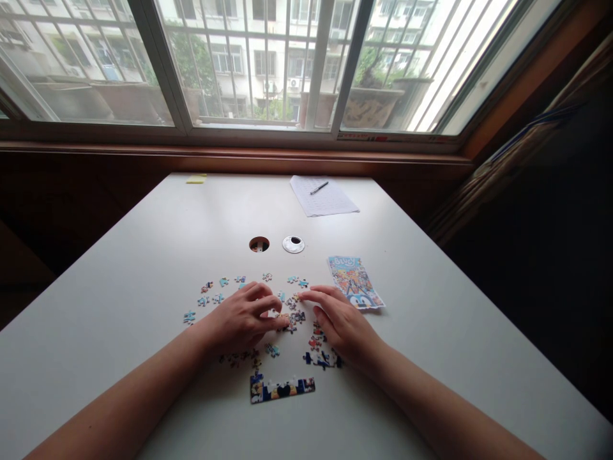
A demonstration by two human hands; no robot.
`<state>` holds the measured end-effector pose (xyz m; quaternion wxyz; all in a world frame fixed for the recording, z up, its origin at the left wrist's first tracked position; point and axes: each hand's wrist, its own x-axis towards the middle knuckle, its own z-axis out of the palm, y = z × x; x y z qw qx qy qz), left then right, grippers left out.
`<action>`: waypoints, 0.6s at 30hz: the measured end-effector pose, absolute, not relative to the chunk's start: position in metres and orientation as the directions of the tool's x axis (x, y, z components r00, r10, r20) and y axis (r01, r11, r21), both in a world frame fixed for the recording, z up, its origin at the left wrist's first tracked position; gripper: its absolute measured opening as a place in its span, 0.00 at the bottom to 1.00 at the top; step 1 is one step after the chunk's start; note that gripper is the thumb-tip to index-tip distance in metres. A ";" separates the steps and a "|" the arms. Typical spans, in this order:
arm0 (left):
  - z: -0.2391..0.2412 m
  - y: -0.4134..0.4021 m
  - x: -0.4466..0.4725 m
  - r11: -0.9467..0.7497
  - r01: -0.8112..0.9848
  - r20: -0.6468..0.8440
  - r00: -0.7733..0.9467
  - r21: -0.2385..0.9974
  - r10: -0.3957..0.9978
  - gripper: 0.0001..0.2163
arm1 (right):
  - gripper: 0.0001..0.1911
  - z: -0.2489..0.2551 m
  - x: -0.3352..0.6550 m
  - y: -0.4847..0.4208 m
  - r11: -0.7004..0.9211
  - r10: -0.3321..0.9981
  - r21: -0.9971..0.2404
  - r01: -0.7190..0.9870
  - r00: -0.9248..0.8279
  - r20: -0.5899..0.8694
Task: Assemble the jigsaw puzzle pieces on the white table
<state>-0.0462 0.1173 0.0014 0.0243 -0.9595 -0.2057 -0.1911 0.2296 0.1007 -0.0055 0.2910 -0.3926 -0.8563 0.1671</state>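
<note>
Loose jigsaw pieces (pixel 297 315) lie in a cluster on the white table between my hands. My left hand (pixel 249 311) arches over the cluster's left side, its thumb stretched onto the pieces and its curled fingers apart from the thumb. From the other side, my right hand (pixel 341 317) reaches in with its index finger extended, the tip touching or just above a small piece. A joined strip of puzzle (pixel 283 390) with a dark heart shape lies nearest me. Another joined section (pixel 323 360) sits beneath my right hand. The left hand and forearm cover some pieces.
A Bluey picture sheet (pixel 355 283) lies right of the pieces. Farther back are a round table hole (pixel 259 245), its metal cover (pixel 294 244), paper (pixel 328 199) with a pen (pixel 319 188), and a yellow note (pixel 196 179). Blue pieces (pixel 189 317) are scattered at left.
</note>
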 end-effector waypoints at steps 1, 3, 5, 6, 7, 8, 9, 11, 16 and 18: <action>0.001 0.117 -0.046 -0.914 0.404 0.372 0.844 0.033 0.386 0.20 | 0.21 -0.005 0.230 0.101 0.632 0.772 -0.520 0.574 -0.520 0.366; 0.001 0.117 -0.047 -0.914 0.403 0.367 0.845 0.037 0.388 0.21 | 0.21 -0.005 0.230 0.101 0.623 0.780 -0.537 0.569 -0.510 0.363; 0.001 0.117 -0.047 -0.914 0.403 0.364 0.846 0.043 0.390 0.21 | 0.21 -0.005 0.230 0.101 0.605 0.792 -0.562 0.564 -0.496 0.355; 0.001 0.116 -0.047 -0.915 0.401 0.364 0.846 0.045 0.388 0.20 | 0.20 -0.005 0.230 0.101 0.595 0.799 -0.575 0.562 -0.489 0.349; 0.001 0.116 -0.047 -0.916 0.399 0.366 0.847 0.046 0.387 0.20 | 0.20 -0.005 0.230 0.101 0.587 0.805 -0.587 0.558 -0.483 0.345; 0.001 0.116 -0.047 -0.917 0.396 0.366 0.848 0.047 0.385 0.20 | 0.20 -0.005 0.230 0.101 0.579 0.810 -0.598 0.555 -0.477 0.342; 0.001 0.116 -0.047 -0.918 0.393 0.367 0.848 0.047 0.382 0.20 | 0.20 -0.005 0.230 0.102 0.572 0.814 -0.608 0.550 -0.471 0.340; 0.001 0.116 -0.047 -0.921 0.387 0.371 0.849 0.047 0.376 0.20 | 0.19 -0.005 0.230 0.102 0.563 0.821 -0.626 0.539 -0.453 0.348; 0.002 0.116 -0.047 -0.927 0.373 0.391 0.848 0.040 0.358 0.20 | 0.16 -0.002 0.234 0.103 0.567 0.823 -0.658 0.494 -0.364 0.436; 0.003 0.116 -0.046 -0.929 0.368 0.397 0.848 0.040 0.352 0.19 | 0.14 0.000 0.235 0.103 0.556 0.831 -0.681 0.477 -0.297 0.470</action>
